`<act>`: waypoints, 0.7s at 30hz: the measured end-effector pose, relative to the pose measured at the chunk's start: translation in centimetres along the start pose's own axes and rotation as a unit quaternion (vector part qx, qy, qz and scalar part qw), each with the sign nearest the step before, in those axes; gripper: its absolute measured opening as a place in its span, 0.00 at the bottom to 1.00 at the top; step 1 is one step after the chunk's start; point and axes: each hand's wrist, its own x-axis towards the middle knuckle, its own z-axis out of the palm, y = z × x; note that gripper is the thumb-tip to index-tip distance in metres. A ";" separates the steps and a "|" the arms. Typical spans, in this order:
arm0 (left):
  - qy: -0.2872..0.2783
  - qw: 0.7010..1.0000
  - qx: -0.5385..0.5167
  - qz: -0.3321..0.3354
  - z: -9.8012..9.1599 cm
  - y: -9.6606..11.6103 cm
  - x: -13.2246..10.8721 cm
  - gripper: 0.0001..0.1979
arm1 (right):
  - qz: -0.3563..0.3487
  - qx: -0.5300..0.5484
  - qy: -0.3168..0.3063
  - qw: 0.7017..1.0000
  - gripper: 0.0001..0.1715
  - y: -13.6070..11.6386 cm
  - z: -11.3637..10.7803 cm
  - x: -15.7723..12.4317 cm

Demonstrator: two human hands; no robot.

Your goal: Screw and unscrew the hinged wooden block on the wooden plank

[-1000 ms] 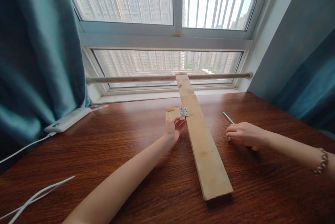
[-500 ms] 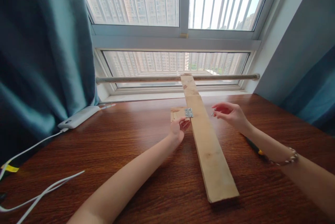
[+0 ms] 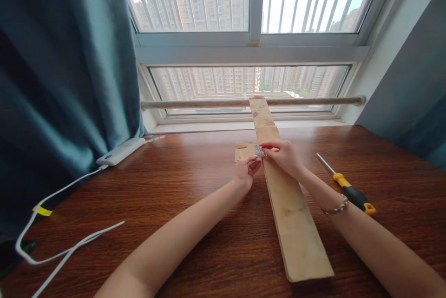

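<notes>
The right hand (image 3: 286,156) has moved in from right of the long plank (image 3: 292,214) onto the metal hinge (image 3: 258,150).
Its fingertips pinch together on the hinge, which bridges the small wooden block (image 3: 244,150) and the plank. The left hand (image 3: 245,173) pinches the block's near edge. A yellow-handled screwdriver (image 3: 350,190) lies loose on the table (image 3: 195,186), right of the plank.

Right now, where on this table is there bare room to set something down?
Bare wood between the power bank, white cable and left forearm; also right of the screwdriver. Crowded at the hinge, where the left hand and right hand meet.
</notes>
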 end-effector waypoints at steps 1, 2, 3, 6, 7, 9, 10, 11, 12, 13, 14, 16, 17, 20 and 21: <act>-0.001 1.000 0.000 0.000 0.0 0.0 0.0 0.06 | -0.011 -0.005 0.001 1.000 0.09 -0.1 0.0 -0.1; -0.003 1.000 -0.001 0.002 0.0 0.0 0.0 0.06 | -0.022 -0.010 0.000 1.000 0.10 -0.2 0.0 -0.2; -0.005 1.000 -0.002 0.004 0.0 0.0 0.0 0.06 | -0.034 -0.016 -0.004 0.999 0.10 -0.2 0.1 -0.3; -0.015 1.000 -0.006 0.008 0.0 0.0 0.0 0.07 | -0.084 -0.055 -0.025 0.995 0.11 -0.2 0.3 -0.6; -0.016 1.000 -0.008 0.008 0.0 0.0 0.0 0.07 | -0.103 -0.073 -0.034 0.991 0.12 -0.2 0.3 -0.7; -0.016 1.000 -0.010 0.007 0.0 0.1 0.0 0.07 | -0.136 -0.107 -0.050 0.984 0.13 0.0 0.4 -0.8; -0.015 1.000 -0.011 0.007 0.0 0.1 0.0 0.07 | -0.148 -0.120 -0.054 0.980 0.14 0.1 0.5 -0.9; -0.014 1.000 -0.011 0.007 0.0 0.1 0.0 0.07 | -0.158 -0.129 -0.055 0.977 0.14 0.2 0.5 -1.0; -0.014 1.000 -0.012 0.007 0.0 0.1 0.0 0.07 | -0.166 -0.136 -0.052 0.975 0.14 0.3 0.6 -1.0; -0.015 1.000 -0.012 0.007 0.0 0.1 0.0 0.07 | -0.173 -0.140 -0.049 0.974 0.14 0.3 0.6 -1.0; -0.016 1.000 -0.012 0.008 0.0 0.1 0.0 0.07 | -0.179 -0.143 -0.045 0.972 0.14 0.4 0.7 -1.1; -0.018 1.000 -0.012 0.008 0.0 0.1 0.0 0.07 | -0.186 -0.147 -0.040 0.971 0.13 0.4 0.8 -1.1; -0.018 1.000 -0.012 0.008 0.0 0.1 0.0 0.07 | -0.187 -0.149 -0.040 0.970 0.12 0.4 0.9 -1.1; -0.017 1.000 -0.011 0.007 0.0 0.0 0.0 0.06 | -0.183 -0.154 -0.040 0.970 0.11 0.4 1.0 -1.1; -0.017 1.000 -0.011 0.007 -0.1 0.0 0.0 0.06 | -0.180 -0.157 -0.041 0.970 0.11 0.4 1.1 -1.1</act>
